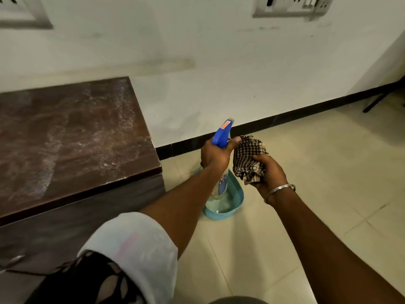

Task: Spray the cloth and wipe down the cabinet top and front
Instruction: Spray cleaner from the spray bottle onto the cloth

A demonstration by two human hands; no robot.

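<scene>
- The cabinet (pixel 72 137) sits to my left against the wall, its dark top streaked with pale dusty smears; its front is in shadow, and neither looks wiped yet.
- The floor (pixel 317 172) to the right is pale tile, and a small teal basket (pixel 235 201) rests on it just below my hands.
- My left hand (pixel 213 155) is wrapped tight around the neck of the spray bottle (pixel 222 133), thumb stretched toward the cloth; the blue head points up and away, toward the wall rather than squarely at the cloth.
- My right hand (pixel 270 172) has its fingers closed on the bunched checked cloth (pixel 249 157), holding it just right of the nozzle, almost touching my left thumb.
- Risks, as I judge them: with the nozzle aimed past the cloth, a squeeze could mist the wall or floor, leaving the tile slippery. The cloth is so wadded that only its outer folds would get wet. The bottle's clear body hangs over the basket; a loose grip would drop it there.
</scene>
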